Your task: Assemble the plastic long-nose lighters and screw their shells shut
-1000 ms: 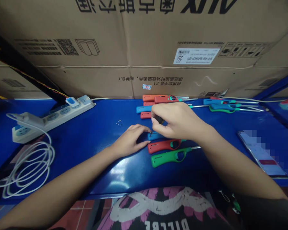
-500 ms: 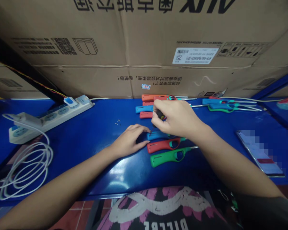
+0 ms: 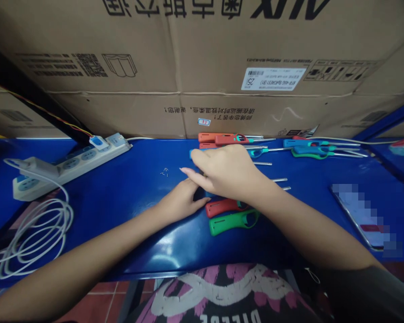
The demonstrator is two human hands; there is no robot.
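Note:
My left hand (image 3: pixel 177 200) holds the butt of a blue gas lighter (image 3: pixel 211 194) between thumb and fingers; the right hand covers much of that lighter. Closed above it is my right hand (image 3: pixel 227 172), palm down, its fingers curled round a dark-handled screwdriver that is now almost wholly hidden. The thumb reaches left, over the fingers of the left hand. Below the hands lie a red gas lighter (image 3: pixel 222 207) and a green gas lighter (image 3: pixel 232 223), side by side. Several small screws (image 3: pixel 164 172) rest on the blue surface to the left.
More gas lighters (image 3: pixel 235 138) lie behind my hands, and another group (image 3: pixel 313 148) lies at the right. A power strip (image 3: pixel 77 163) and a coiled white cable (image 3: pixel 37 242) are on the left. A phone (image 3: pixel 360 220) lies right. A large cardboard box (image 3: pixel 138 110) stands behind.
My right hand has moved left and slightly down, nearer the left hand, and turned palm down, hiding the dark handle. My left hand stays at the blue lighter.

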